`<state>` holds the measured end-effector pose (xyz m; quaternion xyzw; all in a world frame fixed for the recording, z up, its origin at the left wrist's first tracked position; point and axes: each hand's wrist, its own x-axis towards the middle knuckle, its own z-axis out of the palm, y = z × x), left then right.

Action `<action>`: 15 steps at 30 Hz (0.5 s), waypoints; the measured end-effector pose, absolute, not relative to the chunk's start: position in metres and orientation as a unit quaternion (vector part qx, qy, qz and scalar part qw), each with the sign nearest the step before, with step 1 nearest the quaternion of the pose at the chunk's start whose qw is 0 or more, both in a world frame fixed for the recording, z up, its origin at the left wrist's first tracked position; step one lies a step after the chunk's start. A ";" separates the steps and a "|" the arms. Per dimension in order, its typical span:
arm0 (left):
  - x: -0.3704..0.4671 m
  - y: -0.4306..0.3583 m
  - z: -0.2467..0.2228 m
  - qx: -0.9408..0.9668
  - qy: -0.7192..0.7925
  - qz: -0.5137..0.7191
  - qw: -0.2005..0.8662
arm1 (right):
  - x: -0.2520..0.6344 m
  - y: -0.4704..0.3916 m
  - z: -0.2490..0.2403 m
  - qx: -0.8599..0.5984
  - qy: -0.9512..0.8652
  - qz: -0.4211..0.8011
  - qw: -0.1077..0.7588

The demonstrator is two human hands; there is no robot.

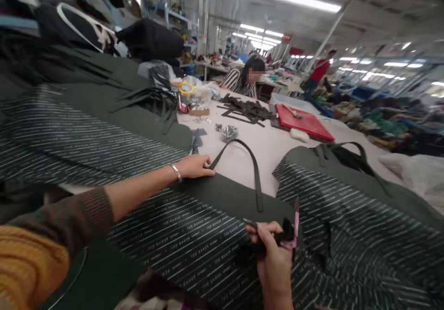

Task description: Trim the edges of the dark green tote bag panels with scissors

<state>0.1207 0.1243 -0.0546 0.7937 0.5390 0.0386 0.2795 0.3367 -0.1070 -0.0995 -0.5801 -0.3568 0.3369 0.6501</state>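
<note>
A dark green apron with white printed lines (194, 224) lies across the table in front of me, its plain top band (236, 194) facing away. From that band a neck strap (251, 150) rises in a loop. My left hand (197, 166) is closed at the band's left corner, pinching the strap's end there. My right hand (274, 254) hovers over the printed cloth, fingers wrapped round a thin dark pointed tool (250, 223). A pink tool with a pointed tip (295, 229), resembling scissors, also sticks out of this hand; some of its shape is hidden.
Similar aprons are heaped at left (104, 111) and right (347, 190). Beyond lie dark strap pieces (246, 109), a red folder (305, 121), a small bag of metal parts (229, 133) and yellow scissors (185, 87). A person in stripes (233, 79) sits across the table (215, 150).
</note>
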 end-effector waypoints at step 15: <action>-0.002 0.023 -0.042 0.376 0.618 0.328 0.608 | 0.321 -0.099 -0.100 -0.651 -0.416 0.276 0.572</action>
